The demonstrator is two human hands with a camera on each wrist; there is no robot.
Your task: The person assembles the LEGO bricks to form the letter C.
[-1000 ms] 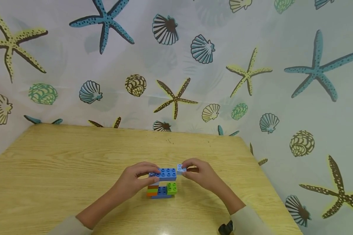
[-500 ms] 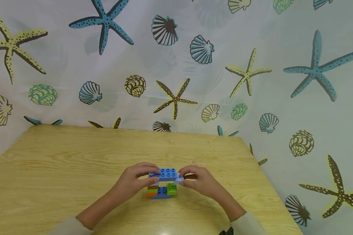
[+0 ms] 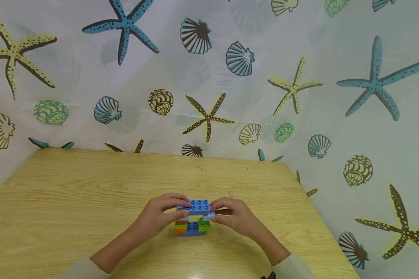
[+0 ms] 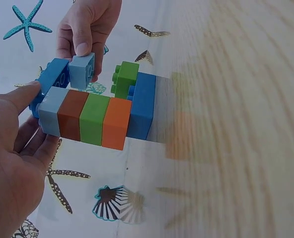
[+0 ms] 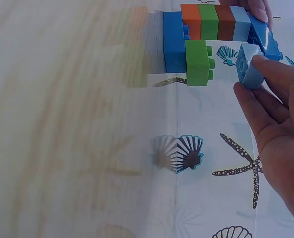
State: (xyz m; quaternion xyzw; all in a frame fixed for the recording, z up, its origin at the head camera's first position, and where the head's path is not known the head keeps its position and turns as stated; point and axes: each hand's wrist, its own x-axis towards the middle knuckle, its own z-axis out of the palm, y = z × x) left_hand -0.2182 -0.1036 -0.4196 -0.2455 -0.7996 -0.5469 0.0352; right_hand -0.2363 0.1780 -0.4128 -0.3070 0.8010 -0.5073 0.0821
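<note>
A small toy-brick frame stands on the table. Its base is a blue brick [image 5: 174, 42], with a column of orange [image 4: 116, 124], green [image 4: 93, 114], brown [image 4: 71, 113] and light blue [image 4: 52, 111] bricks at the left end. A lone green brick [image 5: 196, 63] sits at the right end. Across the top reaches another blue brick [image 3: 198, 209]; my left hand [image 3: 160, 211] grips its left end, fingers also against the column's top. My right hand [image 3: 235, 213] pinches a loose light blue brick [image 5: 250, 67] above the lone green brick, with a gap between them.
The wooden table [image 3: 90, 182] extends around the bricks. Behind it and on the right hangs a white cloth [image 3: 209, 77] printed with starfish and shells. A dark object [image 3: 270, 276] shows by the right sleeve at the bottom edge.
My right hand has brought the light blue brick left and down, from beside the top blue brick to under its right end. The left hand has stayed in place.
</note>
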